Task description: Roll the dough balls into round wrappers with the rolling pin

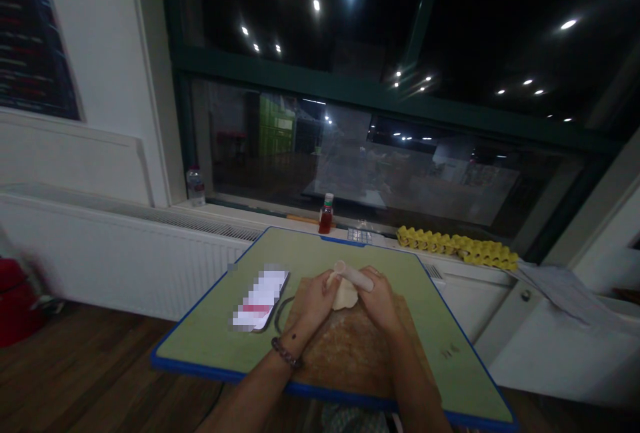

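At the near edge, a beaded bracelet [286,351] is worn on the left wrist, and both forearms are stretched forward over a floured wooden board [350,353] laid on the green, blue-rimmed desk [210,339]. The left hand [314,299] is curled against the near side of a pale lump of dough [345,295], its grip closed loosely on the dough's edge. The right hand [379,294] is clamped over a light rolling pin [353,275], which is pressed onto the top of the dough at the far end of the board. The dough is seen as a small, thick piece, only partly flattened, so the rolling is judged to be at an early stage, with most of the thinning left to be done. A phone [261,300] is lying just left of the board. Farther off, a red-filled bottle [326,214] and a yellow egg tray [457,246] are set along the sill below the dark window.
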`<state>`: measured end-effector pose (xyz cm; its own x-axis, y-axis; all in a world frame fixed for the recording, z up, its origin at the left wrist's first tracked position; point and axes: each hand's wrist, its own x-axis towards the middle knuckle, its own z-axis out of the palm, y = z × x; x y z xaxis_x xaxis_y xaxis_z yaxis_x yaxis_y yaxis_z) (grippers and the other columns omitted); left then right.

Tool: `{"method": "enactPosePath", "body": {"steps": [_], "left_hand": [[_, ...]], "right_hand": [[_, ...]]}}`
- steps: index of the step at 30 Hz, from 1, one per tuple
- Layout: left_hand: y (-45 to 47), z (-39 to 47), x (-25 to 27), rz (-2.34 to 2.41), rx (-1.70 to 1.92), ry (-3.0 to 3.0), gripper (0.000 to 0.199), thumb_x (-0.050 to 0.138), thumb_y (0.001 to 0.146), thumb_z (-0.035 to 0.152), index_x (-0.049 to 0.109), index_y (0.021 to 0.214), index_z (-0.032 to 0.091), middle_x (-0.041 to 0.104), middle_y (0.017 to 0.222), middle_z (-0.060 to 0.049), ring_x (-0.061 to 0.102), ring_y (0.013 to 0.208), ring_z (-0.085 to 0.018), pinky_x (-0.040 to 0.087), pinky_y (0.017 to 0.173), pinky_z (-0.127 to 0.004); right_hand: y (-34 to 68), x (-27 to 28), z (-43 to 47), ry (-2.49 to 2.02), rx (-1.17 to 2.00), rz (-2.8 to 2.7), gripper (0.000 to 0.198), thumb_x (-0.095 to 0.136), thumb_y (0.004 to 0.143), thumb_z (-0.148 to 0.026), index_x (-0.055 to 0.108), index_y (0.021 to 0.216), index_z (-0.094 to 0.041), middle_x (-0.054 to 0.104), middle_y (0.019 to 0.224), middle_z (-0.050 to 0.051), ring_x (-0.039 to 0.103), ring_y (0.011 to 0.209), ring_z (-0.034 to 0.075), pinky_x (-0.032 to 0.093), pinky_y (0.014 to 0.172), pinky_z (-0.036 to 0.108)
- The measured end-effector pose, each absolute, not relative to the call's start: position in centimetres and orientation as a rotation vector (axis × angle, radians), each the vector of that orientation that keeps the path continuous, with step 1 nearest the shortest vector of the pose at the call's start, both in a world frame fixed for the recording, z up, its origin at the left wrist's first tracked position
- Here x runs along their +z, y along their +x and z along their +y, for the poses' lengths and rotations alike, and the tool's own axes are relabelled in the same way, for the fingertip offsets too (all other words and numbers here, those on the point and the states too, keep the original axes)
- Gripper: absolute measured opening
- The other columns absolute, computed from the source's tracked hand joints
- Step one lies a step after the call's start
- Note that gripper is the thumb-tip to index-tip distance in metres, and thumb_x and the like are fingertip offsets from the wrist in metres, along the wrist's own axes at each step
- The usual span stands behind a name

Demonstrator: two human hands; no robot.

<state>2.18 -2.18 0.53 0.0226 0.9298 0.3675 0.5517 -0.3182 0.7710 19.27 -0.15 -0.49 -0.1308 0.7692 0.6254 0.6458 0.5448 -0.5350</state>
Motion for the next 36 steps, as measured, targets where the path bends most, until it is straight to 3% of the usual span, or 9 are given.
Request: {"method": "enactPosePath", "body": {"steps": [7, 10, 12, 20, 23, 28, 32, 36], "left_hand": [[3.3, -1.0, -0.9, 1.152, 1.352, 1.582, 0.034, 0.041, 0.089, 0.041, 0.066, 0.084, 0.019, 0.073, 0.095, -0.008, 0.065, 0.090, -0.023, 0.049, 0.078, -0.030], [3.6, -0.6, -1.7, 0.986, 1.304, 1.567, 0.033, 0.056, 0.082, 0.045, 0.065, 0.095, 0.017, 0.072, 0.103, -0.009, 0.065, 0.094, -0.024, 0.050, 0.081, -0.031], [3.5, -0.5, -1.8, 0.982, 1.252, 1.574, 0.036, 0.062, 0.076, 0.046, 0.066, 0.095, 0.016, 0.073, 0.100, -0.009, 0.065, 0.091, -0.024, 0.050, 0.078, -0.030], [3.1, -0.2, -2.3, 1.138, 1.199, 1.626, 0.033, 0.058, 0.077, 0.046, 0.067, 0.082, 0.015, 0.073, 0.085, -0.007, 0.064, 0.078, -0.022, 0.048, 0.069, -0.029], [3.1, -0.2, -2.8, 1.158, 1.174, 1.650, 0.034, 0.058, 0.078, 0.049, 0.067, 0.077, 0.016, 0.072, 0.078, -0.005, 0.063, 0.074, -0.021, 0.046, 0.064, -0.027], [3.6, -0.9, -2.7, 1.079, 1.058, 1.880, 0.048, 0.044, 0.088, 0.053, 0.068, 0.074, 0.015, 0.069, 0.070, -0.004, 0.059, 0.066, -0.019, 0.043, 0.059, -0.027], [3.8, -1.3, -2.8, 1.272, 1.006, 2.198, 0.048, 0.036, 0.095, 0.047, 0.069, 0.077, 0.017, 0.068, 0.083, -0.006, 0.058, 0.084, -0.021, 0.042, 0.081, -0.033], [2.9, -1.2, -2.7, 1.654, 0.917, 2.250, 0.035, 0.032, 0.097, 0.034, 0.064, 0.099, 0.022, 0.061, 0.114, -0.006, 0.050, 0.108, -0.023, 0.035, 0.096, -0.041]], "right_hand": [[19.4, -0.1, -0.4, -1.190, 0.183, -1.797, 0.014, 0.051, 0.082, -0.020, 0.064, 0.078, -0.019, 0.067, 0.081, 0.004, 0.058, 0.076, 0.017, 0.041, 0.070, 0.027], [19.5, -0.3, -0.3, -1.198, 0.187, -1.779, 0.015, 0.051, 0.084, -0.022, 0.064, 0.078, -0.019, 0.067, 0.081, 0.005, 0.058, 0.076, 0.017, 0.042, 0.071, 0.027], [19.5, -0.5, -0.1, -1.195, 0.194, -1.772, 0.014, 0.052, 0.084, -0.023, 0.064, 0.077, -0.019, 0.067, 0.081, 0.004, 0.058, 0.075, 0.017, 0.041, 0.070, 0.027], [19.5, -0.8, 0.2, -1.223, 0.104, -1.921, 0.014, 0.054, 0.083, -0.019, 0.067, 0.079, -0.021, 0.065, 0.081, 0.003, 0.059, 0.076, 0.017, 0.041, 0.072, 0.027], [19.6, -0.6, -0.1, -1.223, 0.012, -1.833, 0.018, 0.052, 0.083, -0.018, 0.067, 0.093, -0.021, 0.062, 0.095, 0.005, 0.059, 0.088, 0.020, 0.043, 0.079, 0.029], [20.0, -0.2, -0.8, -1.611, -0.335, -1.434, 0.049, 0.055, 0.083, -0.024, 0.049, 0.131, -0.020, 0.053, 0.112, 0.014, 0.058, 0.092, 0.027, 0.042, 0.078, 0.036], [19.8, 0.0, -1.1, -1.654, -0.438, -1.450, 0.058, 0.059, 0.083, -0.037, 0.042, 0.135, -0.017, 0.052, 0.111, 0.015, 0.058, 0.091, 0.030, 0.042, 0.077, 0.037], [19.3, 0.2, -1.3, -1.657, -0.433, -1.527, 0.070, 0.063, 0.080, -0.044, 0.037, 0.140, -0.019, 0.052, 0.111, 0.014, 0.058, 0.094, 0.029, 0.043, 0.078, 0.037]]}}
